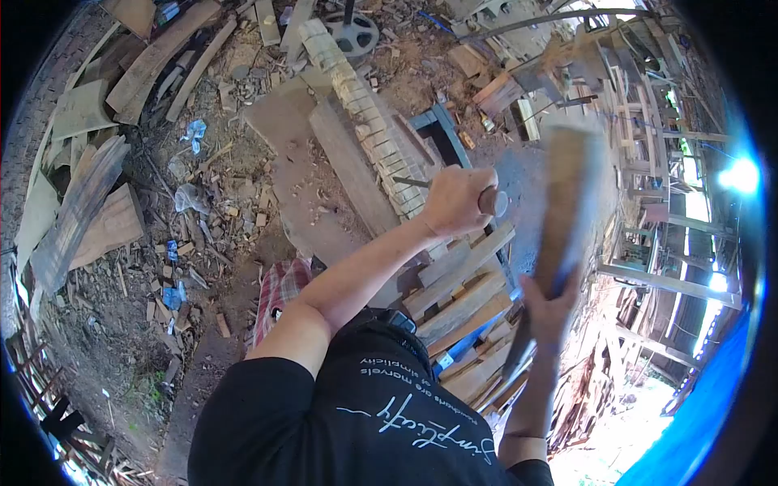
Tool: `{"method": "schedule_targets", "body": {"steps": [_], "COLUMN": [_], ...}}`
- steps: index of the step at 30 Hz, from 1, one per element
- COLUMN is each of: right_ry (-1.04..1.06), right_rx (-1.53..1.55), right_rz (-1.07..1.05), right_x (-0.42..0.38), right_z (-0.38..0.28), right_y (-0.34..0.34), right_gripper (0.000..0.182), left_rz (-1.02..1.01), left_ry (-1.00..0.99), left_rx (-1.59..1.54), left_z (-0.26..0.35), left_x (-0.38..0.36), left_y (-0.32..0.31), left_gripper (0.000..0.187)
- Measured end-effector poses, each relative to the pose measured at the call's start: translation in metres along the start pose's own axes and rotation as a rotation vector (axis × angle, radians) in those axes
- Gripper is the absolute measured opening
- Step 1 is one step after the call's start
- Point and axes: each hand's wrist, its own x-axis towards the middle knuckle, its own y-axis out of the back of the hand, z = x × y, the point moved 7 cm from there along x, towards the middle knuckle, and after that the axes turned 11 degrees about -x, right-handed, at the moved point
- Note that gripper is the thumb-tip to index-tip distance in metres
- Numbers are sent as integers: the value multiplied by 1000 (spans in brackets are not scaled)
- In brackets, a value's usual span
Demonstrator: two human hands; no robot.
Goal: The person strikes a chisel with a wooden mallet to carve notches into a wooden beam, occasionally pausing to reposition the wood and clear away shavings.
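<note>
- In the head view, the left hand (458,202) is closed firmly around a chisel-like tool (493,202); its thin metal shank is pointed towards the notched beam (361,101).
- A long wood piece (569,186), blurred by motion, is gripped near its lower part by the right hand (553,308); finger closure cannot be told exactly.
- Striking appears to be in hand; a steady shank and a controlled swing seem called for.
- The beam, pale, rough and scored crosswise, is set beside a flat brown plank (348,166).
- Straight-edged boards (462,304) are stacked near the torso; curved offcuts (162,61) and gritty chips are scattered leftward.
</note>
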Motion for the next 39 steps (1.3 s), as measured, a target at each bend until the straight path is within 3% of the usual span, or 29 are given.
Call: {"method": "schedule_targets", "body": {"steps": [1,2,3,4,5,7,9,11,13,14,15,16,17,23,25,27,28,29,30,32,33,35,37,39], "right_ry": [181,258,280,346,433,327,-50,147,9,113,161,325,300,62,244,73,136,82,69,222,514,52,263,121], "right_rx": [21,248,361,200,707,488,-408,-34,100,-101,47,371,355,-200,171,204,76,166,314,510,619,953,-180,27], "right_rz": [161,289,251,287,293,403,-9,-262,-253,-27,88,105,14,144,-279,-325,-154,57,32,265,59,207,373,-218], "right_x": [3,6,0,9,-7,-10,-7,-14,-3,0,3,6,22,-2,-19,-14,-16,-17,-12,4,-8,-17,-14,-29], "right_z": [3,10,-25,-10,-65,-31,10,-22,-9,3,17,-3,20,63,-6,-9,-20,-1,1,34,-18,28,115,43], "right_y": [26,51,76,102,101,72,-7,-46,-28,-4,21,46,70,-25,-65,-39,-7,17,42,101,101,52,-38,-83], "right_gripper": [87,66,36,19,11,20,50,91,100,96,86,70,43,59,80,87,86,80,61,32,29,39,59,66], "left_rz": [5,-2,0,11,20,23,37,3,41,40,41,34,24,39,-13,-9,-42,-70,-66,-56,-45,-33,-6,18], "left_ry": [-24,-7,-4,3,10,40,56,64,73,101,100,101,106,95,86,83,121,144,136,128,116,128,127,132], "left_rx": [12,-21,-22,-26,-28,-41,-50,37,-2,-64,-62,-61,-62,-49,-30,16,-18,-52,-43,-41,-30,-37,-35,3], "left_z": [3,2,4,4,4,3,2,-1,-3,-5,-5,-5,-5,-3,-7,-12,-8,-7,-6,-7,-7,-7,-6,-9], "left_x": [2,4,7,8,9,11,11,10,17,12,13,15,15,15,1,7,5,7,8,10,10,8,9,3], "left_y": [-1,0,1,3,6,10,15,14,22,20,22,22,20,22,6,12,10,8,7,6,7,9,14,14], "left_gripper": [11,11,11,12,13,14,14,20,19,19,19,19,19,16,15,15,14,14,14,14,14,14,13,13]}}
